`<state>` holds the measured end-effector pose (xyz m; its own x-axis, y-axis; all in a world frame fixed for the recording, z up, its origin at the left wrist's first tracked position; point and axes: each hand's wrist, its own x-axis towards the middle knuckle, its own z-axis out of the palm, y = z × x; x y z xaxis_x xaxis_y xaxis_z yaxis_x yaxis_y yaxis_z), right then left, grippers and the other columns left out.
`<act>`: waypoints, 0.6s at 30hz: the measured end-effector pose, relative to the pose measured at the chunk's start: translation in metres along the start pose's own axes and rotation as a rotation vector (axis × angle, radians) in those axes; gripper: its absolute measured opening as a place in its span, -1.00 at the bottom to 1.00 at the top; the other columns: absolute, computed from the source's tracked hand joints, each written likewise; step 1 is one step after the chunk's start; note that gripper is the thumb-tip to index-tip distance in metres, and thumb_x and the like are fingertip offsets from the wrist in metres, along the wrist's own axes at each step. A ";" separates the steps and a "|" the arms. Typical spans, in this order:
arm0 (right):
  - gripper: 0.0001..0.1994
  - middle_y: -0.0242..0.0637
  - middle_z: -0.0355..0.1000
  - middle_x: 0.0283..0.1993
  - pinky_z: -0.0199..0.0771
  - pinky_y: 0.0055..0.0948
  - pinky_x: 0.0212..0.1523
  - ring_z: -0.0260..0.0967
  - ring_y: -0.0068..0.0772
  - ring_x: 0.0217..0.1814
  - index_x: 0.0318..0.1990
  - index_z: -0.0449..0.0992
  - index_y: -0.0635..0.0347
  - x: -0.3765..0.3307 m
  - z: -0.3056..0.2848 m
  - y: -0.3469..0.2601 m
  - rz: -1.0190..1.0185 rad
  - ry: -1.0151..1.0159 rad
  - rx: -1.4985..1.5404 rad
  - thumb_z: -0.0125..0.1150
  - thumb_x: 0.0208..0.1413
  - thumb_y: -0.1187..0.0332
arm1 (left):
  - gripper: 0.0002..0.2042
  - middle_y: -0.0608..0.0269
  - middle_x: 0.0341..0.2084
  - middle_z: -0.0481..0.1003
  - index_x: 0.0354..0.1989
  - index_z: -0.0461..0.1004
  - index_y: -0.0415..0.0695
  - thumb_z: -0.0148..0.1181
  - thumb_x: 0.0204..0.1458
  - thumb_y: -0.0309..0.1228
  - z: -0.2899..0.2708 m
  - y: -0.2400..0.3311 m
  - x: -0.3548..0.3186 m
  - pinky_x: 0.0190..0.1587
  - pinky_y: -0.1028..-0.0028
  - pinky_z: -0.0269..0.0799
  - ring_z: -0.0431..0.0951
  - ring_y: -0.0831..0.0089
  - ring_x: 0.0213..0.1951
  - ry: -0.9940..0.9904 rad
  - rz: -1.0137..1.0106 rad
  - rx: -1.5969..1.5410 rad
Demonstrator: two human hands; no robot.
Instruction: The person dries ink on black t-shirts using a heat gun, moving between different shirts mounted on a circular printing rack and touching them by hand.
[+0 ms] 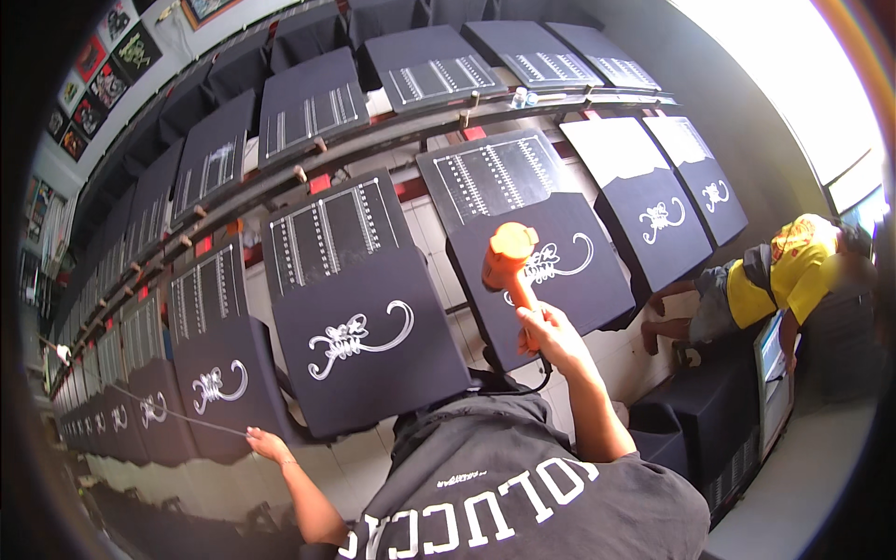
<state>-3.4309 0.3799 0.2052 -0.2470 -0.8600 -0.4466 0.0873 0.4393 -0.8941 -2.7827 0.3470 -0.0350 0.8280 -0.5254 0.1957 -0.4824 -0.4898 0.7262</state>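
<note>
My right hand [560,341] is wrapped round the handle of an orange hair dryer [511,245], held over a dark garment [583,299] with a white scorpion-like print. A black cord [546,378] hangs from the dryer's handle toward my waist. Down at the left, my left hand [269,446] is closed on a thin grey cord [201,422], which stretches off to the far left. Between my hands lies another dark garment [373,387] with the same white print, draped on a flat board [331,229] marked with white scales.
Long rows of dark printed garments on boards run leftward and behind. A dark rail [411,131] with wooden handles separates the rows. At the right, another person [775,280] in a yellow shirt bends beside a framed panel [773,373]. Pale floor tiles [425,229] show between boards.
</note>
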 end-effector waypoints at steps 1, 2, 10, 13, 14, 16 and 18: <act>-0.67 -0.40 0.41 -0.52 0.40 -0.55 -0.47 0.41 -0.56 -0.51 -0.17 0.40 0.21 0.002 -0.015 0.000 0.009 -0.002 0.014 0.18 0.28 0.08 | -0.44 -0.37 -0.11 0.51 -0.02 0.40 -0.53 -0.16 0.36 -0.09 -0.004 0.004 -0.011 0.06 0.07 0.35 0.52 -0.17 -0.03 0.002 0.006 0.014; -0.67 -0.39 0.40 -0.52 0.40 -0.55 -0.47 0.41 -0.56 -0.51 -0.17 0.40 0.21 0.003 -0.033 0.000 0.020 -0.033 0.023 0.17 0.28 0.08 | -0.44 -0.38 -0.09 0.51 0.00 0.39 -0.53 -0.15 0.36 -0.10 -0.007 0.019 -0.025 0.08 0.07 0.35 0.52 -0.17 -0.03 -0.020 -0.039 0.034; -0.61 -0.38 0.41 -0.53 0.40 -0.56 -0.45 0.43 -0.56 -0.50 -0.09 0.39 0.25 0.009 -0.120 -0.002 0.130 -0.284 -0.019 0.17 0.29 0.04 | -0.69 0.50 -0.64 0.19 -0.42 0.29 -0.02 -0.01 0.35 -0.13 -0.079 0.220 -0.162 -0.67 0.62 -0.05 0.13 0.72 -0.67 -0.265 -0.262 -0.770; -0.61 -0.38 0.40 -0.53 0.40 -0.56 -0.45 0.42 -0.57 -0.50 -0.08 0.39 0.26 0.019 -0.133 -0.003 0.133 -0.349 -0.076 0.16 0.30 0.05 | -0.70 0.47 -0.63 0.19 -0.40 0.30 -0.04 0.00 0.35 -0.15 -0.106 0.298 -0.228 -0.68 0.65 -0.03 0.11 0.70 -0.66 -0.396 -0.280 -1.002; -0.61 -0.38 0.40 -0.53 0.40 -0.57 -0.45 0.42 -0.57 -0.51 -0.07 0.39 0.26 0.020 -0.135 -0.004 0.124 -0.366 -0.097 0.16 0.30 0.06 | -0.70 0.46 -0.61 0.17 -0.39 0.30 -0.05 -0.01 0.36 -0.15 -0.109 0.316 -0.249 -0.68 0.66 -0.03 0.10 0.69 -0.65 -0.426 -0.289 -1.047; -0.62 -0.39 0.39 -0.53 0.40 -0.57 -0.45 0.42 -0.57 -0.51 -0.08 0.39 0.27 0.025 -0.140 -0.006 0.112 -0.399 -0.112 0.15 0.31 0.07 | -0.69 0.46 -0.61 0.16 -0.40 0.30 -0.05 -0.03 0.37 -0.14 -0.110 0.348 -0.289 -0.68 0.67 -0.03 0.08 0.69 -0.65 -0.505 -0.346 -1.118; -0.63 -0.39 0.39 -0.54 0.40 -0.57 -0.45 0.42 -0.58 -0.50 -0.08 0.39 0.28 0.032 -0.145 -0.005 0.104 -0.423 -0.107 0.14 0.31 0.08 | -0.68 0.46 -0.61 0.14 -0.40 0.30 -0.03 -0.06 0.38 -0.12 -0.099 0.366 -0.327 -0.68 0.66 -0.01 0.08 0.68 -0.64 -0.575 -0.468 -1.185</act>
<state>-3.5792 0.3881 0.2003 0.1759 -0.8306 -0.5283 -0.0153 0.5343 -0.8452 -3.2016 0.4088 0.2324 0.4718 -0.8285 -0.3017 0.5676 0.0235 0.8230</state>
